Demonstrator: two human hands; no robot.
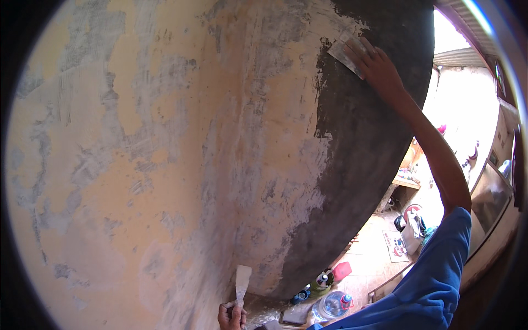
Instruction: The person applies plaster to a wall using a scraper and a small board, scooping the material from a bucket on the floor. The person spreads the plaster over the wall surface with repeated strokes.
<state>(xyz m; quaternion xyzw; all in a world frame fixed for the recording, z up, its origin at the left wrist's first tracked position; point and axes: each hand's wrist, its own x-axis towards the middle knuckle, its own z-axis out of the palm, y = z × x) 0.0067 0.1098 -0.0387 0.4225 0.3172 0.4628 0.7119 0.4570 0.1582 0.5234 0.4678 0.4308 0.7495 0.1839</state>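
Note:
My right hand [379,70] is raised high at the upper right, its fingers laid over a flat, pale metal plastering blade [342,50]. The blade lies against the wall, where dark grey plaster [357,148] meets the patchy yellow wall surface [165,132]. Low in the view, my left hand [232,317] grips a putty knife [242,281] by its lower end. Its whitish blade points upward, and the inside corner of the wall is behind it. Most of my left forearm is out of view.
On the floor at the lower right stand a large clear water bottle [333,305], a dark blue bottle [301,295] and a red container [342,270]. Farther back are bags [411,231] and a low shelf [404,181]. A dark-framed panel [488,203] lies beyond my right arm.

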